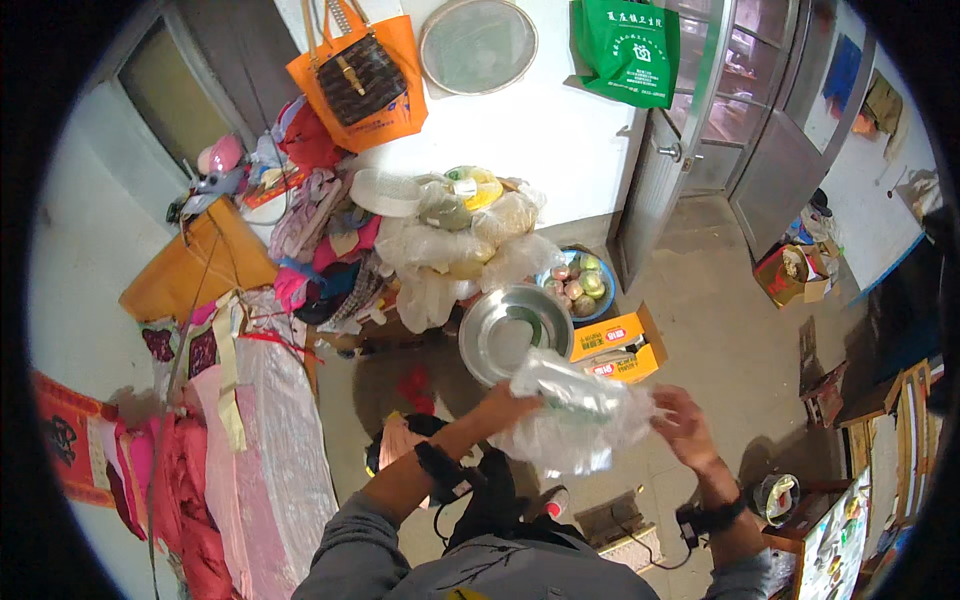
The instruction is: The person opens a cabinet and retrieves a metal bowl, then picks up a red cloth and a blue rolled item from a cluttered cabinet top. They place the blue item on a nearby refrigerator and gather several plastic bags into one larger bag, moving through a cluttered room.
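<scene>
A clear plastic bag (574,439) stretches between my two hands, partly blurred, with something dark green showing through it. My left hand (514,405) grips the bag's left side. On the opposite side, the fingers of my right hand (684,424) pinch the bag's edge. Just beyond the bag is a round stainless steel basin (480,341), whose near right rim the bag overlaps. A curved green vegetable (535,328), possibly a cucumber, lies inside the basin.
A blue-rimmed bowl of round produce (609,289) and an open orange-yellow carton (626,341) stand right of the basin. Behind it are several filled plastic bags (442,247). A bed with pink covers (262,450) lies left; an open door (651,202) is at the back right.
</scene>
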The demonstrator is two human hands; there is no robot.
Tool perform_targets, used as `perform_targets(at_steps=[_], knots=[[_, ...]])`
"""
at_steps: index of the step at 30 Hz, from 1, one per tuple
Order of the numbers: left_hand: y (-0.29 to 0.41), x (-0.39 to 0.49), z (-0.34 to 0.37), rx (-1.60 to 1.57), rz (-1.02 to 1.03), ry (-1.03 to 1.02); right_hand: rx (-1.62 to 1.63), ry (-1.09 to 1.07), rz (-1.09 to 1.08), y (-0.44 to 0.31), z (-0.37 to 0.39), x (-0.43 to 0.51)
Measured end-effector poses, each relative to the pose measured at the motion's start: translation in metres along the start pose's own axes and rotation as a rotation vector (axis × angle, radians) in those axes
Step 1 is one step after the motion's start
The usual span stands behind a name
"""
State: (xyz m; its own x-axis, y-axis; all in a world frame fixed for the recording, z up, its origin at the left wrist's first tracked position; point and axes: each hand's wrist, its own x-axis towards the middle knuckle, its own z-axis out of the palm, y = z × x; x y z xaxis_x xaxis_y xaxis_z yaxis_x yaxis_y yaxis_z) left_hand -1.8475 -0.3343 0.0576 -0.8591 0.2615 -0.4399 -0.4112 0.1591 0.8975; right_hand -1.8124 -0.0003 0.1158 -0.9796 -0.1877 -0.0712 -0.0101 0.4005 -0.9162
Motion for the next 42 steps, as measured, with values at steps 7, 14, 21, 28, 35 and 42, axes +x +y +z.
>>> perform_targets(at_steps=[7, 14, 21, 28, 35, 42], knots=[[0.047, 0.173, -0.162, -0.588, -0.051, 0.266, 0.418, 0.464, 0.563, 0.057, -0.032, 0.003], [0.081, 0.3, -0.369, -0.42, 0.511, 0.387, 0.507, 0.6, 0.821, 0.051, -0.003, 0.003], [0.017, 0.361, -0.523, 1.07, 0.266, 0.656, 0.429, 0.617, 0.936, 0.035, 0.02, 0.011], [0.001, 0.42, -0.567, 1.152, 0.254, 0.597, 0.152, 0.508, 0.843, 0.043, 0.034, -0.017], [0.045, 0.404, -0.486, 1.064, 0.354, 0.65, 0.396, 0.801, 0.917, 0.045, 0.083, -0.124], [0.042, 0.346, -0.284, 0.468, 0.255, 0.413, 0.642, 1.118, 0.908, 0.064, 0.154, -0.292]])
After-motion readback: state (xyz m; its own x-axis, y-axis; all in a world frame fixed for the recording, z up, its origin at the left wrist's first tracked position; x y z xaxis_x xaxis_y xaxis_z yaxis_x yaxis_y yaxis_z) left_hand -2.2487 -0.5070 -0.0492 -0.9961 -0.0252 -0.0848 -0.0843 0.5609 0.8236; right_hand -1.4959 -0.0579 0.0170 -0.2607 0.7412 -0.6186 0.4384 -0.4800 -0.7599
